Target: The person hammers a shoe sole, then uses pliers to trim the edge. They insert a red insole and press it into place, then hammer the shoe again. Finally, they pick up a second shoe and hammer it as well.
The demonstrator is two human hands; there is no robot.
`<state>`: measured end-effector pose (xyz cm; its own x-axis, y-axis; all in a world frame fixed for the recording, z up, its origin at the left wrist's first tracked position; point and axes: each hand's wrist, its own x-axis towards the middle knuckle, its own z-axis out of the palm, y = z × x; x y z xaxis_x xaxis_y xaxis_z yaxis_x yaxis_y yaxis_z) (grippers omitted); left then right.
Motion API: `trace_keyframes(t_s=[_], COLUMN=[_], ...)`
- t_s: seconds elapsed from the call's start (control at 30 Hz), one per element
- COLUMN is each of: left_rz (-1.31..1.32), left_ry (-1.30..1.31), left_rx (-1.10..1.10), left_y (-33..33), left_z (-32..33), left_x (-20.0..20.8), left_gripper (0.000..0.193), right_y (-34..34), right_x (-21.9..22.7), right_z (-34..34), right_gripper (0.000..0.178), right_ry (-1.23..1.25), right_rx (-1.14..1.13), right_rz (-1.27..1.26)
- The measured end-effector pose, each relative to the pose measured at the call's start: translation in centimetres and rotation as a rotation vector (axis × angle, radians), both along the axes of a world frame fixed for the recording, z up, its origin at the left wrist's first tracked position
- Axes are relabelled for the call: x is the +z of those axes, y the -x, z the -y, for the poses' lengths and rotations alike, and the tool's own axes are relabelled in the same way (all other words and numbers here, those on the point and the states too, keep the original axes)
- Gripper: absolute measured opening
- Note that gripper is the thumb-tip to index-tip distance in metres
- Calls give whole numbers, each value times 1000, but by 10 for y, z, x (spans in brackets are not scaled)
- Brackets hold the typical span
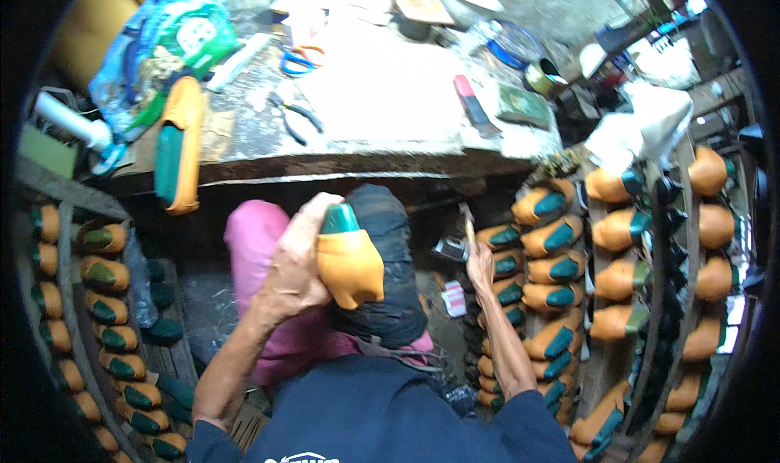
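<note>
My left hand [296, 264] is closed round an orange shoe upper [351, 268] stretched over a shoe last. A green end of the last [340, 218] sticks out at the top. The shoe is held above my lap, against a dark wrapped leg [382, 260]. Out to the right, my right hand [480, 266] grips a thin tool with a pale wooden handle [470, 229]; its head is too small and blurred to make out. Just left of that hand is a small grey metallic object [449, 249].
A worktable [260, 156] ahead carries pliers [296, 119], orange-handled scissors [302, 59], a red-handled blade [474, 106], a green block [522, 106] and a green-orange shoe [179, 146]. Racks of orange shoes [554, 292] stand at right, more shoes [116, 339] at left.
</note>
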<state>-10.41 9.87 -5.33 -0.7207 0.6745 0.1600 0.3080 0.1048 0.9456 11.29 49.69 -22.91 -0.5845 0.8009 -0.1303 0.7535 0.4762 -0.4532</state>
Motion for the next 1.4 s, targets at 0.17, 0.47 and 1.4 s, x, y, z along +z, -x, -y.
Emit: trace_keyframes(t_s=[0.17, 0.47, 1.4], left_rz=[-190, -260, 53], left_ry=[13, 213, -17], left_rx=[11, -30, -11], left_y=[-14, -18, -38], left_z=[19, 31, 58], left_x=[-18, -10, 16], left_gripper=[113, 152, 161], right_y=[-25, -51, 79], right_x=[-104, -196, 187], right_z=[13, 14, 187], right_gripper=[36, 41, 100], right_ry=[-44, 81, 610], right_rx=[-156, -264, 684], right_rz=[196, 222, -701])
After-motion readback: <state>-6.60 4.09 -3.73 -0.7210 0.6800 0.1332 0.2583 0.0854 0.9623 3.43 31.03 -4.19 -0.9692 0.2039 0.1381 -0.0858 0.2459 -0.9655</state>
